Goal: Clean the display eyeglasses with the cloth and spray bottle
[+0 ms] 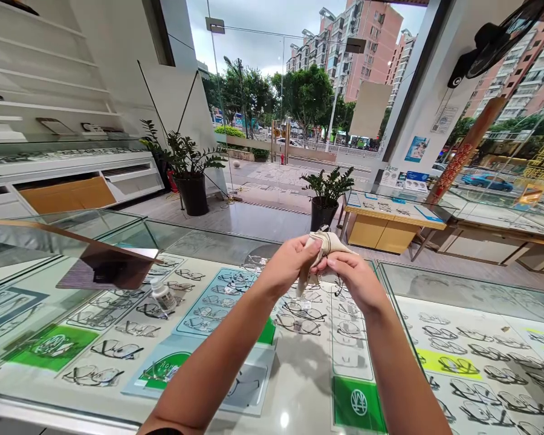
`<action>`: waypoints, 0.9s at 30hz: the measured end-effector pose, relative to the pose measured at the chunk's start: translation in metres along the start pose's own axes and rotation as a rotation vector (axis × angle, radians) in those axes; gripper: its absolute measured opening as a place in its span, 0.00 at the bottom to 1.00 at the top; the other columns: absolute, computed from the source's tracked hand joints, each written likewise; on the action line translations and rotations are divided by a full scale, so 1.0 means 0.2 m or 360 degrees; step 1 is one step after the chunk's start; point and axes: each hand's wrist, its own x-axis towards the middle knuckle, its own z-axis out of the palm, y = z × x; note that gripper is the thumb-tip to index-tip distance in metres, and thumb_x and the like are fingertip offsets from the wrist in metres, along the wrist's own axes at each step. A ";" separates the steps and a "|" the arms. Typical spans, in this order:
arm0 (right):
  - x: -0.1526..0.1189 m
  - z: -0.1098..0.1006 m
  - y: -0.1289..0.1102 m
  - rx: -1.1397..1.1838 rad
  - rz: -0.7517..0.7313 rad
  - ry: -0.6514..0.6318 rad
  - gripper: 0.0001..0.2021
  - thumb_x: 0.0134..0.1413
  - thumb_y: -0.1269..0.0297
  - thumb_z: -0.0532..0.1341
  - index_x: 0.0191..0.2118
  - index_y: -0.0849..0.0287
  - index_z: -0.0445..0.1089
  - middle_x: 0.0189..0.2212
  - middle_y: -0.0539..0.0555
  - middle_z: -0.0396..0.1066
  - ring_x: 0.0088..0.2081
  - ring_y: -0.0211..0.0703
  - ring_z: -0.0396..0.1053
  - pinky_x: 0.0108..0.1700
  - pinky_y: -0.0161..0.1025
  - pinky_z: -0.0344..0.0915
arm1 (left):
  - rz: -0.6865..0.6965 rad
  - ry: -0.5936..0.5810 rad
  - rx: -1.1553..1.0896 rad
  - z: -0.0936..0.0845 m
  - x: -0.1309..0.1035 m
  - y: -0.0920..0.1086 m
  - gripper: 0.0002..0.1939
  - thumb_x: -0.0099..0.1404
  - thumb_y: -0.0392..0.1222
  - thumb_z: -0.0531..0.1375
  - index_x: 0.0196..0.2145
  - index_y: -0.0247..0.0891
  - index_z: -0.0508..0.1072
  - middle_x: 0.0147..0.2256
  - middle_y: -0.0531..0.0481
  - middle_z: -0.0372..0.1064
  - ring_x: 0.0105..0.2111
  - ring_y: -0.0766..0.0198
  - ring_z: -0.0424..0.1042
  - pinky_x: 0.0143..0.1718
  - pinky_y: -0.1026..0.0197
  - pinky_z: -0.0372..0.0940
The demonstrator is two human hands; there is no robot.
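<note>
Both my hands are held together above the glass display counter (pixel 294 374). My left hand (pixel 294 260) is closed on a beige cleaning cloth (pixel 333 241), thumb pressed on top, and a fold hangs below the fingers. The cloth is wrapped around part of a pair of eyeglasses (pixel 339 284). A thin dark part of the glasses shows below my right hand (pixel 356 275), whose fingers pinch the frame beside the cloth. Lenses and most of the frame are hidden by cloth and fingers.
A small white bottle (pixel 163 296) stands on the glass at left, near a dark mirror-like stand (pixel 111 266). Several eyeglasses (pixel 299 317) lie in rows under the glass. Another glass case (pixel 471 290) adjoins on the right. Potted plants (pixel 324 202) stand beyond.
</note>
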 end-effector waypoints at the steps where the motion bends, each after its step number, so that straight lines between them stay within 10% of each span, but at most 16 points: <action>1: 0.00 0.00 0.01 0.0023 0.0006 0.0012 0.14 0.63 0.52 0.68 0.36 0.56 0.84 0.36 0.56 0.83 0.43 0.49 0.77 0.53 0.46 0.70 | -0.0028 -0.0006 -0.0046 0.00 0.00 0.00 0.22 0.61 0.55 0.73 0.34 0.33 0.73 0.24 0.52 0.67 0.24 0.70 0.62 0.29 0.66 0.59; 17: 0.02 0.04 0.05 0.0083 -0.0037 0.0268 0.14 0.58 0.49 0.71 0.40 0.55 0.84 0.38 0.54 0.82 0.42 0.46 0.74 0.52 0.43 0.68 | 0.0184 0.0374 -0.0187 0.11 0.00 -0.09 0.24 0.58 0.51 0.75 0.46 0.35 0.79 0.37 0.47 0.77 0.37 0.62 0.75 0.42 0.62 0.68; 27: 0.00 0.04 0.02 0.0011 -0.0106 0.0238 0.13 0.60 0.49 0.69 0.36 0.54 0.84 0.37 0.54 0.81 0.44 0.48 0.74 0.55 0.45 0.68 | 0.0157 0.0314 -0.0142 0.10 -0.01 -0.06 0.23 0.60 0.55 0.74 0.39 0.34 0.74 0.27 0.55 0.64 0.28 0.71 0.62 0.32 0.67 0.60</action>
